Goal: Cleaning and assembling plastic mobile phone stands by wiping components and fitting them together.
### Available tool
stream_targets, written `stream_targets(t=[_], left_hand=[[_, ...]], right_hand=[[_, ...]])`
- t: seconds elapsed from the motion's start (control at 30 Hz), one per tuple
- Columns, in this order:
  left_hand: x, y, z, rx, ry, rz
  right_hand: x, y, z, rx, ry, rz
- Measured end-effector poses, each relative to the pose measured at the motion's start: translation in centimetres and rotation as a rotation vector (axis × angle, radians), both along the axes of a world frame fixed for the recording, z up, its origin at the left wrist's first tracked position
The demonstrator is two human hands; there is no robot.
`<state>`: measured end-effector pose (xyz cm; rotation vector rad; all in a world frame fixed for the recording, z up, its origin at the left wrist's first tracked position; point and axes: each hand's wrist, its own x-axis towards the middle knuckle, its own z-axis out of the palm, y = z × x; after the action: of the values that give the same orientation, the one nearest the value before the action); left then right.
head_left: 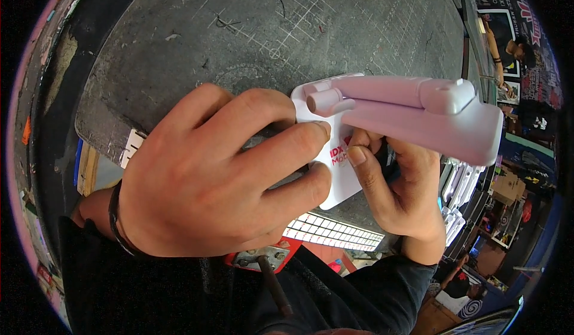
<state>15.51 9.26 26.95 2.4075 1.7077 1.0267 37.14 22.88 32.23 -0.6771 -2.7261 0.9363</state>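
A pale pink folding stand point(406, 119), which looks like a phone holder, stands on a dark worktable. Its flat white base point(338, 194) carries a small red print. From the left, my left hand point(221, 167) is closed over the base, fingertips on its edge and face; its thumb is hidden. My right hand point(400, 185) reaches under the tilted upper plate. Its thumb and forefinger are bent together at the base's right side, the thumb tip beside the red print. What lies between those fingers is mostly hidden.
The scratched dark table point(179, 54) has white grid lines. Near its front edge is a white sheet point(335, 233) with rows of small printed marks. A red part with a metal plate point(263, 257) is close to my body. Clear-wrapped white pieces point(460, 185) lie right; other people point(520, 51) are beyond.
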Motion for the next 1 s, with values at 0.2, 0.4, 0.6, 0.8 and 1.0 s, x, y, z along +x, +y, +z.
stream_targets(t=[0.2,0.4,0.6,0.8,1.0], left_hand=[[0.29,-0.05,-0.08,0.008,-0.008,0.008],[0.04,-0.13,0.40,-0.056,0.033,-0.014],[-0.09,-0.28,0.34,-0.105,0.049,-0.016],[0.03,-0.30,0.62,-0.082,0.104,-0.024],[0.03,-0.41,0.05,-0.045,0.180,-0.029]], right_hand=[[-0.52,-0.11,-0.21,-0.004,0.054,-0.007],[-0.76,-0.15,-0.08,-0.063,0.057,-0.038],[-0.67,0.11,-0.39,-0.087,0.067,-0.027],[-0.39,-0.17,-0.44,-0.101,0.106,-0.056],[-0.40,-0.25,-0.74,-0.144,0.112,-0.090]])
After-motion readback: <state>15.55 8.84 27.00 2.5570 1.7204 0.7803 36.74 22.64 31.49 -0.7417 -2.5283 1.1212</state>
